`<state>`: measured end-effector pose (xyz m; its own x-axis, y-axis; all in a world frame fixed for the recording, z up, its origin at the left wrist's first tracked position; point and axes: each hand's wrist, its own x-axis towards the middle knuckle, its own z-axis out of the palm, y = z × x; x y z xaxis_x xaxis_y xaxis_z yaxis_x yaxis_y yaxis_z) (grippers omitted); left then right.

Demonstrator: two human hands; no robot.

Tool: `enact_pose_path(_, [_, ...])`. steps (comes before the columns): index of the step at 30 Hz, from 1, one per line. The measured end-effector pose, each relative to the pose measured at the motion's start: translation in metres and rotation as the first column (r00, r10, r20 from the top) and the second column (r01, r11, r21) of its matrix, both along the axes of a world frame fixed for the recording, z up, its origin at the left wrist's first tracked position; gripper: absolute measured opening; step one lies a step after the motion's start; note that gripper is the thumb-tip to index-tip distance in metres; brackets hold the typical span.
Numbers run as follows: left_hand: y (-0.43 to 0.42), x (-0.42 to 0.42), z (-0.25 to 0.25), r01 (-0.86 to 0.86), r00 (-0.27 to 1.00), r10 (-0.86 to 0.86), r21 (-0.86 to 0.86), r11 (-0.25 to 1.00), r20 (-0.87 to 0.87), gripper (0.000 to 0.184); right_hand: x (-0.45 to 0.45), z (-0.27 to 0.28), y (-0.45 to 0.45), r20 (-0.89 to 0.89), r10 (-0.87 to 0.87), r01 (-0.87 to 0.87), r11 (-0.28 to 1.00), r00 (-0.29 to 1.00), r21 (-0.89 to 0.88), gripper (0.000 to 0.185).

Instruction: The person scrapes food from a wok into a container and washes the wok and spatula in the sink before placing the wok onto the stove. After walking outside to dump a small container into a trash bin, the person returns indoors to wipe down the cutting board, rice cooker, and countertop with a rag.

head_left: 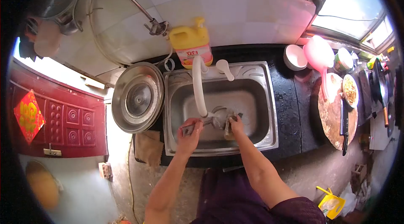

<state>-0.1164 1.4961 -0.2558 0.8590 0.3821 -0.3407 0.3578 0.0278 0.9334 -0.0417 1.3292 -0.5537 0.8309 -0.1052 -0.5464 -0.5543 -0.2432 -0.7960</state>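
Observation:
My left hand [190, 134] is closed around the grey handle of a metal utensil [215, 123], over the left front of the steel sink [264, 140]. The utensil's head lies below the white faucet [198, 85]; its exact kind is hard to make out. My right hand [237, 125] grips a crumpled, greyish-brown cloth [229, 128] just right of the utensil's head. Whether cloth and utensil touch I cannot tell. Below the faucet's mouth, a round shape in the basin is partly hidden.
A yellow detergent jug [191, 43] stands behind the sink. Large metal basins [122, 110] lean at left, above a brown cloth [148, 148]. At right are bowls [295, 57], a pink ladle [318, 53] and a cutting board [330, 118] bearing a knife [344, 129].

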Motion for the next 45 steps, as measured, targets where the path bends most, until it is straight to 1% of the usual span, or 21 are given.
enact_pose_path(1, [0.002,-0.003,0.001,0.106,0.99,-0.11,0.049,0.993,0.094,0.017,0.001,0.002,0.0,-0.222,-0.121,0.193,0.922,0.967,0.336,0.054])
enact_pose_path(3, [0.008,-0.006,0.002,0.282,0.908,-0.324,0.185,0.941,0.266,0.019,-0.006,0.034,-0.003,-0.369,-0.231,0.414,0.716,0.9,0.562,0.051])
enact_pose_path(6, [0.001,0.006,-0.013,0.417,0.887,-0.312,-0.301,0.858,0.34,0.021,-0.007,0.034,0.004,-0.525,-0.1,0.521,0.377,0.845,0.766,0.039])
enact_pose_path(7, [0.001,0.015,-0.032,0.463,0.807,-0.442,0.045,0.885,0.392,0.022,-0.009,0.041,0.003,-0.525,-0.042,0.513,0.293,0.85,0.807,0.037])
enact_pose_path(8, [0.0,0.023,-0.049,0.448,0.724,-0.579,0.384,0.808,0.375,0.024,-0.009,0.047,0.005,-0.524,0.012,0.511,0.206,0.851,0.835,0.036])
enact_pose_path(11, [-0.014,0.039,-0.065,0.516,0.8,-0.572,0.281,0.81,0.182,0.016,-0.001,0.057,0.015,-0.529,-0.014,0.528,0.088,0.848,0.844,0.038])
enact_pose_path(14, [-0.016,0.042,-0.08,0.506,0.788,-0.565,0.265,0.821,0.245,0.018,0.007,0.113,0.014,-0.49,-0.052,0.492,0.071,0.87,0.868,0.039])
enact_pose_path(15, [-0.019,0.041,-0.087,0.492,0.77,-0.558,0.269,0.828,0.309,0.019,0.011,0.097,0.011,-0.509,0.008,0.509,0.027,0.861,0.861,0.034])
enact_pose_path(18, [-0.007,0.019,-0.049,0.394,0.804,-0.504,0.351,0.849,0.316,0.02,0.018,0.11,0.017,-0.526,-0.019,0.518,0.211,0.85,0.829,0.03])
enact_pose_path(20, [0.014,0.006,-0.031,0.427,0.775,-0.534,0.342,0.837,0.338,0.021,0.018,0.122,0.03,-0.465,0.042,0.451,0.185,0.884,0.873,0.029])
enact_pose_path(21, [0.02,0.0,-0.016,0.419,0.782,-0.516,0.318,0.85,0.349,0.022,0.015,0.121,0.04,-0.4,0.063,0.367,0.286,0.915,0.885,0.031])
enact_pose_path(23, [0.031,-0.005,0.005,0.358,0.792,-0.535,0.488,0.796,0.293,0.017,0.016,0.114,0.064,-0.26,0.147,0.165,0.467,0.954,0.869,0.036])
enact_pose_path(26, [0.033,0.0,0.036,0.276,0.92,-0.385,0.584,0.764,0.068,0.015,0.02,0.162,0.082,0.261,0.344,-0.425,0.819,0.902,0.387,0.047])
enact_pose_path(28, [0.042,0.011,0.055,0.247,0.964,-0.253,0.629,0.738,-0.081,0.017,0.025,0.223,0.066,0.414,0.558,-0.642,0.762,0.719,0.088,0.062])
enact_pose_path(30, [0.054,0.023,0.071,0.226,0.974,-0.161,0.694,0.683,-0.159,0.019,0.035,0.244,0.054,0.542,0.7,-0.613,0.696,0.465,-0.374,0.065])
enact_pose_path(34, [0.072,0.04,0.107,0.106,0.978,-0.198,0.657,0.747,0.068,0.021,0.061,0.267,0.035,0.477,0.715,-0.354,0.681,0.512,-0.641,0.053])
enact_pose_path(35, [0.061,0.04,0.12,-0.049,0.965,-0.174,0.786,0.616,0.197,0.029,0.065,0.283,0.031,0.464,0.69,-0.373,0.705,0.555,-0.603,0.054])
enact_pose_path(37, [0.064,0.045,0.132,-0.002,0.974,-0.188,0.826,0.563,0.13,0.056,0.077,0.277,0.022,0.492,0.671,-0.347,0.724,0.555,-0.596,0.063])
enact_pose_path(39, [0.055,0.048,0.145,-0.145,0.943,-0.184,0.84,0.523,0.277,0.057,0.088,0.259,0.022,0.496,0.706,-0.319,0.688,0.506,-0.652,0.071])
enact_pose_path(42, [0.046,0.048,0.182,-0.178,0.894,-0.224,0.767,0.617,0.387,0.052,0.081,0.258,0.024,0.446,0.74,-0.302,0.634,0.503,-0.712,0.068])
enact_pose_path(45, [0.059,0.051,0.2,-0.038,0.941,-0.268,0.853,0.521,0.206,0.058,0.068,0.272,0.03,0.39,0.745,-0.312,0.608,0.54,-0.73,0.061])
